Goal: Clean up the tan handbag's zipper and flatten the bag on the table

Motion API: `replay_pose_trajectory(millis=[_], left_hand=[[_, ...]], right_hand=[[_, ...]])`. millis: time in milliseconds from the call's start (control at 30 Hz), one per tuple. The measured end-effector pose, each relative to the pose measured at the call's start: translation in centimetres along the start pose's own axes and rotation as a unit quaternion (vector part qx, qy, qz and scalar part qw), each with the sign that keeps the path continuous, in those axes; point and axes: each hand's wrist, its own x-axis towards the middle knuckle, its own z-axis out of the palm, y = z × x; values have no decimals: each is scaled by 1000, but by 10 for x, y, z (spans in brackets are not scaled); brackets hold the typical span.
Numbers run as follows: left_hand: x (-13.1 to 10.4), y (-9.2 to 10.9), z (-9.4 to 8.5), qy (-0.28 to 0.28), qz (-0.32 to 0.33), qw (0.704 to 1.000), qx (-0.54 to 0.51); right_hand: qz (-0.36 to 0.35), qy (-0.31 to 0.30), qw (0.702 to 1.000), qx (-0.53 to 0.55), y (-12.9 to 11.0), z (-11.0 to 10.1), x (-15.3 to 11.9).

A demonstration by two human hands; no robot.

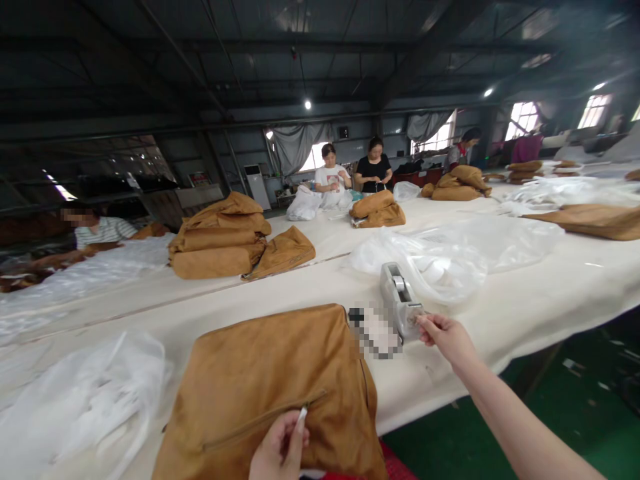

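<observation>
A tan bag (pixel 260 373), soft and leather-like, lies flat on the near table with a slanting zipper across its front. My left hand (pixel 283 443) is closed in a pinch on the zipper pull (pixel 303 413), which looks wrapped in something white. To the right stands a grey tape dispenser (pixel 397 293) with a roll in it. At its front end my right hand (pixel 447 337) pinches the tape, though the clear strip itself barely shows. Between bag and dispenser lies a blurred-out flat object (pixel 376 330).
Clear plastic bags lie at the left (pixel 100 407) and behind the dispenser (pixel 430 257). Stacked tan bags (pixel 217 243) rest across the table. Two people (pixel 350 177) work at the far side; another person (pixel 107 230) is at the left. The white table's edge (pixel 430 400) runs along the right.
</observation>
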Motion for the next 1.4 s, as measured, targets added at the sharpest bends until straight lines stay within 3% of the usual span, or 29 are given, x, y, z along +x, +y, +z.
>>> replay_pose_trajectory(millis=[167,300,400,500,567,733,900,1067,1233,1300,1400], left_hand=[[-11,18,-2,-19,13,999,33],[-13,20,-1,-6,20,999,40],[-15,18,1,18,46,997,64],[-18,16,3,53,97,988,109],[-21,15,5,71,135,977,151],[-25,16,4,93,194,945,246],[-27,17,4,96,212,928,289],[-26,24,2,64,183,946,259],[-19,36,-6,-32,31,998,50],[-18,37,-7,-57,-21,998,-32],[-20,35,-3,-45,-46,994,-92]], right_hand=[[0,16,1000,-20,3,1,-6],[29,17,999,-8,3,14,-25],[38,-113,993,21,-13,37,-56],[53,-303,949,74,-36,75,-92],[56,-369,923,91,-47,104,-111],[37,-422,902,79,-50,158,-130],[61,-440,895,46,-35,174,-129],[68,-451,889,29,-30,171,-125],[51,-483,872,53,-30,165,-124],[50,-489,869,52,-30,165,-125],[45,-478,876,54,-30,170,-128]])
